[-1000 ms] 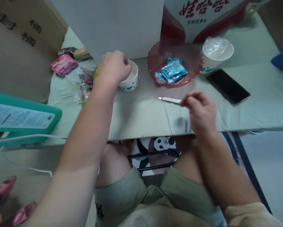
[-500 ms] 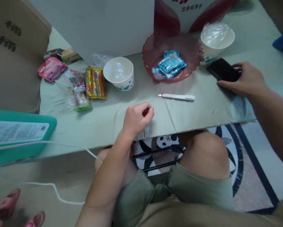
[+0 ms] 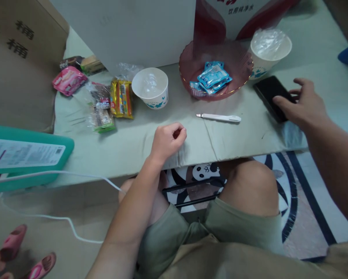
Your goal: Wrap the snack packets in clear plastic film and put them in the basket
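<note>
the smartphone point(image 3: 267, 92) could skid into the paper cup point(image 3: 265, 66) if the right hand point(image 3: 306, 101) holds it slackly; thumb over screen, its grip can't be told. the left hand point(image 3: 168, 140) is curled closed. on the table point(image 3: 243, 142), the smartphone's long axis slants from near right to far left, toward the bowl point(image 3: 242, 66).

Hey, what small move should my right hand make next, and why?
Perhaps close the right hand in more snugly around the phone: the thumb reaches over its dark face, but one finger stands out clear of its edge, so the grip looks loose.
</note>
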A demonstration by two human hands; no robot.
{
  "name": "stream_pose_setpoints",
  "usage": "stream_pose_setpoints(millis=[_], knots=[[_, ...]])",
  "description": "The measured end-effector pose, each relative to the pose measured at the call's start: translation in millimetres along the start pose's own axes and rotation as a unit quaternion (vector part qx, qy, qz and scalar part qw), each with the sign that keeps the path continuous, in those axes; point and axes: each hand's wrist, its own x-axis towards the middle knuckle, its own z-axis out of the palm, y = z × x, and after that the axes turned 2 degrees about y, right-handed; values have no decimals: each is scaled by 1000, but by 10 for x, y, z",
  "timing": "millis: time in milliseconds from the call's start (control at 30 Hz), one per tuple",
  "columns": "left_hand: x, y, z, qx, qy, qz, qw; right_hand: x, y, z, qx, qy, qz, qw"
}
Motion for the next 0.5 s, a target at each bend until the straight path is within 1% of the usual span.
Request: stream_pose_setpoints(millis=[67,133,267,367,500], knots=[[2,-9,0,2,-3,0,1000,-8,138,-14,34,35,10,999],[11,-20,2,9,-7,0,1000,-5,294,-8,47,59,12,997],[53,-40,9,24,-15,-2,1000,28,536,51,68,83,-28,994],[90,-44,25,31,-18,-4,999,50,566,87,74,89,-49,992],[117,-40,55,31,-23,-4,999,37,414,93,50,68,-22,996]])
